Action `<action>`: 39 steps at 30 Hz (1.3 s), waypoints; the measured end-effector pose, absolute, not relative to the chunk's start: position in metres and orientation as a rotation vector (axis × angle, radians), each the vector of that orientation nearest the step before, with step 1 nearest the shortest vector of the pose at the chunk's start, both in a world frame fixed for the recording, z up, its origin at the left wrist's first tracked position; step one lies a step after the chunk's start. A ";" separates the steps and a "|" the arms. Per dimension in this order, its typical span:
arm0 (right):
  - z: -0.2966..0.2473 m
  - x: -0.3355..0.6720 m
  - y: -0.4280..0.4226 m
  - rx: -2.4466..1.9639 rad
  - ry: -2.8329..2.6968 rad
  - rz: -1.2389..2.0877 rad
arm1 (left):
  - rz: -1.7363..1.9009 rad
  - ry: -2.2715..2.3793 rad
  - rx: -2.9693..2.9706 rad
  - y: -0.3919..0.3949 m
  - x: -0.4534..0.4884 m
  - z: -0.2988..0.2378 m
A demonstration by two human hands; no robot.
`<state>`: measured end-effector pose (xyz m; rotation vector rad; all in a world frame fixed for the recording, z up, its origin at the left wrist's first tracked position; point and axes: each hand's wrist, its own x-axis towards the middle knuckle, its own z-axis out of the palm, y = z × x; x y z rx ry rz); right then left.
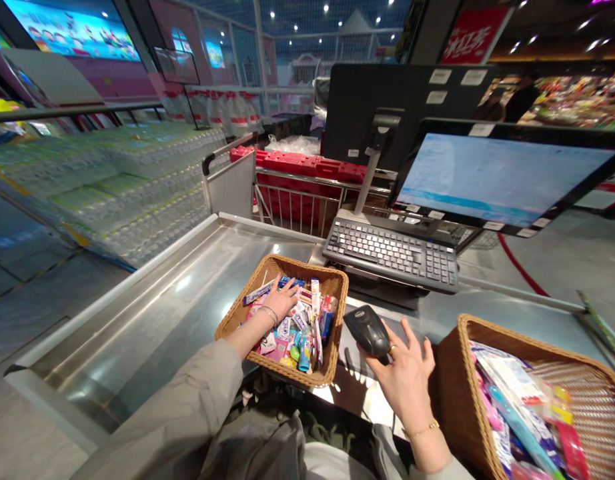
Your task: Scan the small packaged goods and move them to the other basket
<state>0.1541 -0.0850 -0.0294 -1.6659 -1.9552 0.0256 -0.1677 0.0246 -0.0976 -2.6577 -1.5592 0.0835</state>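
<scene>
- Fingers of the left hand (280,300) slightly spread, palm down on the packets, no firm grip visible
- Right hand (402,373) open wide above the steel counter, thumb and forefinger around a black plastic handheld scanner (368,331), remaining fingers fanned out
- Thin metal bangles (268,315) on the left wrist; gold chain bracelet (421,430) on the right wrist; ring (391,348) on a right finger
- Beige fabric sleeve (187,393) along the left forearm
- Brown woven wicker basket (287,263) on the counter under the left hand, filled with small bright packets (300,333) in pink, blue and white, brands too small to read
- Second wicker basket (452,387) at lower right, just beside the right hand, packed with long flat plastic-wrapped packets (512,393)
- Brushed stainless steel counter (152,313), glossy and raised at the edge
- Dark grey keyboard (392,253) with a built-in number pad, just past the scanner
- Flat black-framed monitor (502,177) showing a pale blue screen, small white labels stuck along its frame
- Shrink-wrapped clear water bottles (102,180) stacked at left
- Red sign (475,37) with white Chinese characters overhead
</scene>
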 end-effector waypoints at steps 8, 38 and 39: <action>-0.027 0.155 -0.085 -1.660 -1.947 0.028 | -0.040 -1.626 -2.698 0.026 -0.167 -0.091; -0.027 0.157 -0.089 -1.610 -1.950 0.024 | -0.362 -1.406 -2.592 0.004 -0.214 -0.041; -0.028 0.157 -0.089 -1.613 -1.952 0.025 | -0.313 -1.461 -2.587 0.004 -0.218 -0.046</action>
